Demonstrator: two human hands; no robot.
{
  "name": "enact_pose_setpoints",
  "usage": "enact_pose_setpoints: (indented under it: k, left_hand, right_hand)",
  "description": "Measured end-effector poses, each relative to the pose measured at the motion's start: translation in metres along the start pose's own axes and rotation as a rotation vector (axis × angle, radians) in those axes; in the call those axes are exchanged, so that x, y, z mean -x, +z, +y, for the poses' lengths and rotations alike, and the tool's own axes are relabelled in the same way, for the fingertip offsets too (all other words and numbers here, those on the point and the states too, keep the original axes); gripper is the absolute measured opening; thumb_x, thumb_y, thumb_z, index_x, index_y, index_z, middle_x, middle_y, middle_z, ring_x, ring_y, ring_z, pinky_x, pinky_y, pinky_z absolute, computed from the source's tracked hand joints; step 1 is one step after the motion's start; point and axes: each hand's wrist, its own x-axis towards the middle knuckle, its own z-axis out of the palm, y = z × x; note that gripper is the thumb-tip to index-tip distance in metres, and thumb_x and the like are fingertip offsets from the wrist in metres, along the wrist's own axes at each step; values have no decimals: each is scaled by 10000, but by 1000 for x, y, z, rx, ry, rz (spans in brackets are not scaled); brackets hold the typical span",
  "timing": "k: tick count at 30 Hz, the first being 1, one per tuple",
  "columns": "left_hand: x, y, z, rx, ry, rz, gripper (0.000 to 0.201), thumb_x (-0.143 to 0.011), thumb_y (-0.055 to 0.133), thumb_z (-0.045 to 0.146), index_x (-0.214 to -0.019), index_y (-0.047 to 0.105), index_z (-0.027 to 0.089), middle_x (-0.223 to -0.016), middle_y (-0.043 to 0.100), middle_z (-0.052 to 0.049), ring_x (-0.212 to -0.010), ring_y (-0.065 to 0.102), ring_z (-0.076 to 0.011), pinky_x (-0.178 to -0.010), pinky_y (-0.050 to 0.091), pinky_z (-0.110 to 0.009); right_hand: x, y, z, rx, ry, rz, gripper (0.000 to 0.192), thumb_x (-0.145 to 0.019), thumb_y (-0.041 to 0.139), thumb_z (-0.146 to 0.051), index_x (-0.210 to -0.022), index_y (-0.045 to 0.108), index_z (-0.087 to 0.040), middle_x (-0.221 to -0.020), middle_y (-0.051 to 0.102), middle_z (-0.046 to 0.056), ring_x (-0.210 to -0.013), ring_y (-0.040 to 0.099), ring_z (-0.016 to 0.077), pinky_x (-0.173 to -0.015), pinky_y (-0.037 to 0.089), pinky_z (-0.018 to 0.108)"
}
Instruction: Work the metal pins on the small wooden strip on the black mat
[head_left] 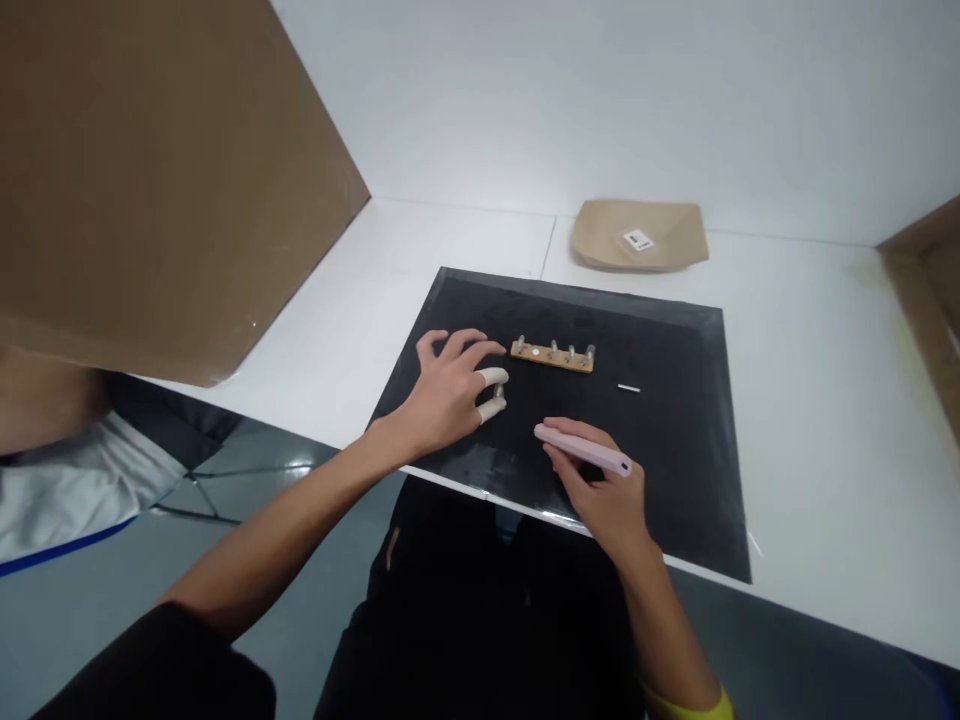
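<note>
My left hand [442, 397] is over the black mat, with white finger cots on its thumb and index finger. Between those two fingertips it pinches a small grey metal-looking piece [499, 391]. Wrapped in my right hand [611, 495] is a slim pale pink bar-shaped device [583, 447], with a small dark opening at its near end. Its far end points toward the left hand, apart from it. Just beyond the left fingertips lies a narrow yellowish strip [556, 357], bearing several small grey upright pieces and one white round spot.
The black mat [675, 440] covers part of the white table [817, 400]. A short white stick [628, 387] lies right of the strip. At the back sits a brown paper tray [600, 232] with a white label [638, 240]. A brown panel [187, 180] rises left, beside another person's sleeve [97, 475].
</note>
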Motion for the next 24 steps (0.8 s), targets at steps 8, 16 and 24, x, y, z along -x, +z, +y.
enact_pose_setpoints:
  k: [8,16,24]
  left_hand:
    - [23,3,-10,29,-93,44,47,-958,743,295,-990,758,263,-1390,735,-57,-1440,535,-353,-1108,243,-599]
    - [2,31,-26,235,-197,21,142,-903,830,295,-1012,763,234,-1412,713,-81,-1448,504,-341,-1128,209,-558]
    - [8,39,-35,319,-214,27,320,-905,844,338,-1189,738,234,-1506,650,-124,-1492,464,-351,-1136,243,-543]
  right_hand:
    - [0,-3,-4,-25,34,-5,235,-940,770,-200,-1164,766,-269,-1167,803,32,-692,730,105,-636,633,229]
    - [4,-5,-7,-38,70,-29,255,-929,783,-184,-1160,747,-286,-1179,803,5,-908,786,134,-767,664,220]
    - [4,-5,-7,41,46,-25,291,-924,788,-158,-1179,736,-289,-1178,804,-13,-1099,777,142,-983,650,241]
